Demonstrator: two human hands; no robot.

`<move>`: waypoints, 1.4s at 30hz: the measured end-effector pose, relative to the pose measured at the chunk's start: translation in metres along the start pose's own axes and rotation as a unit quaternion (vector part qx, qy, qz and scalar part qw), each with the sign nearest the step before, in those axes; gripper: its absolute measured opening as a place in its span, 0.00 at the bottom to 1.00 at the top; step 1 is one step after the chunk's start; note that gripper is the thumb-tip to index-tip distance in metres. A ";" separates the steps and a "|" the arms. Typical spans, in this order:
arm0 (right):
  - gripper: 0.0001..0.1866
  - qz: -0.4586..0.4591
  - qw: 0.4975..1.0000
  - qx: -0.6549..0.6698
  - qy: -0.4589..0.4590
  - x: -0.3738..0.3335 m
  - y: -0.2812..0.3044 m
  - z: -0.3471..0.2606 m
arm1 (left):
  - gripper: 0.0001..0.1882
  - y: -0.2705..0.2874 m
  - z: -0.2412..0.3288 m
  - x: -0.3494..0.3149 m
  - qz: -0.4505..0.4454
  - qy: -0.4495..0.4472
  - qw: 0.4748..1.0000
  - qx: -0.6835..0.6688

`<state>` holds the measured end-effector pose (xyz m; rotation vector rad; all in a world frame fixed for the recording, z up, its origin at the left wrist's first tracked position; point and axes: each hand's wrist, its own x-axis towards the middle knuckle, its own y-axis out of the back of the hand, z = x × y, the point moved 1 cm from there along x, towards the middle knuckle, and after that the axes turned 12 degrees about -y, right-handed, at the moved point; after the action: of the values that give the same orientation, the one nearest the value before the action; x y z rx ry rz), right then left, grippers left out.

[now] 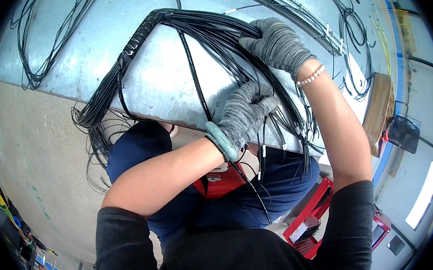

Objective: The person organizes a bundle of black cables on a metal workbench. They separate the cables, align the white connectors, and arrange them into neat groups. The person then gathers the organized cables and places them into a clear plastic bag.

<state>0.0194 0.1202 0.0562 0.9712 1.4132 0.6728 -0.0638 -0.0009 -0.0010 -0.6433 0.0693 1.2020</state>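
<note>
A thick bundle of black cables (204, 28) bends across the metal table, one stretch of it bound in dark wrap (137, 40). My right hand (278, 45), in a grey knit glove, curls around the bundle's right part. Lower and to the left, my left hand (245, 110), gloved alike, has its thumb and fingers closed on some of the hanging strands; its fingertips are partly hidden among them. Below both hands the loose cable ends (302, 134) fan out, several with white labels. A separate black cable (192, 71) runs down past my left wrist.
The metal table (148, 92) ends just above my lap. Slotted wire duct (288, 9) lies at the back right. Cable coils rest at the far left (45, 51) and far right (352, 35). A cardboard box (379, 108) stands right; a red rack (310, 218) is below.
</note>
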 end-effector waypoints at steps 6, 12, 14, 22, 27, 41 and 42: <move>0.18 0.041 0.997 -0.042 0.047 0.000 -0.008 0.002 | 0.09 0.001 0.001 0.001 -0.007 -0.011 1.000 0.003; 0.18 0.090 0.991 -0.025 0.097 0.001 -0.009 0.009 | 0.08 0.000 -0.001 0.000 -0.001 -0.009 1.000 -0.026; 0.18 0.068 0.994 -0.018 0.083 -0.001 -0.005 0.009 | 0.08 0.000 0.000 0.000 -0.002 -0.003 1.000 -0.007; 0.16 0.025 0.999 -0.001 0.036 -0.014 0.002 0.021 | 0.08 -0.002 0.023 -0.007 -0.005 0.039 0.999 -0.031; 0.18 -0.057 0.994 0.092 0.006 -0.014 0.004 0.025 | 0.08 0.018 0.033 0.004 0.002 -0.022 0.993 -0.114; 0.15 -0.132 0.971 0.197 0.017 -0.018 0.014 0.031 | 0.11 0.023 0.034 0.032 0.100 0.005 0.990 -0.100; 0.14 -0.144 0.974 0.177 0.011 -0.019 0.017 0.029 | 0.10 0.025 0.032 0.034 0.092 0.004 0.987 -0.128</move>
<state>0.0494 0.1076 0.0778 1.0051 1.6881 0.2186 -0.0817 0.0486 0.0019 -0.8815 -0.0198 1.4005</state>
